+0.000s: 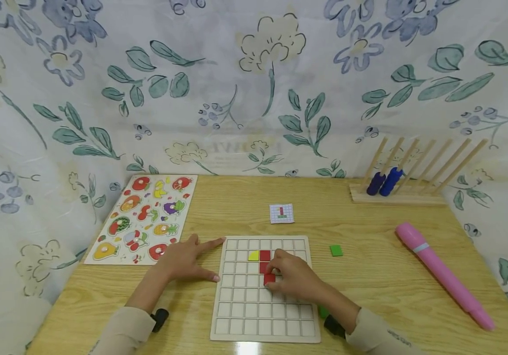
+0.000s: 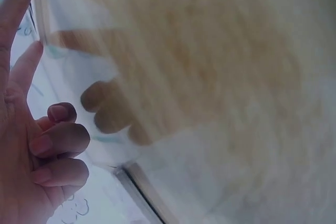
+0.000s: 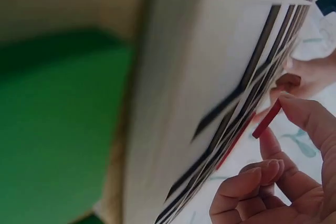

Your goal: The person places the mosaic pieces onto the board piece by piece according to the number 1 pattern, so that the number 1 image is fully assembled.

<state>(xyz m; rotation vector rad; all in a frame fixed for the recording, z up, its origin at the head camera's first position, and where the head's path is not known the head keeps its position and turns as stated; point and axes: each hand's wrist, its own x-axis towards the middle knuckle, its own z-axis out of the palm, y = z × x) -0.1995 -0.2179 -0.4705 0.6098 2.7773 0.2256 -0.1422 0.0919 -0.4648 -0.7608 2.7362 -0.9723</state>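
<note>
A white gridded board (image 1: pixel 238 310) lies on the table in the head view. My right hand (image 1: pixel 296 278) is over its middle, and thumb and forefinger pinch a red square tile (image 1: pixel 269 280). The right wrist view shows that red tile (image 3: pixel 268 119) tilted, close over the board's grid. Just above it in the grid sit red tiles (image 1: pixel 265 255) in a column, beside a yellow tile with a rounded corner (image 1: pixel 253 256). At the board's left edge, my left hand (image 1: pixel 185 261) touches with straight thumb and forefinger; its other fingers curl in the left wrist view.
A small pattern card (image 1: pixel 282 213) lies behind the board. Green tiles (image 1: pixel 336 250) are to its right, one partly under my right wrist. A fruit puzzle (image 1: pixel 147 217) lies left; a pink wand-like stick (image 1: pixel 445 276) and a pegged bead stand (image 1: pixel 400 197) are right.
</note>
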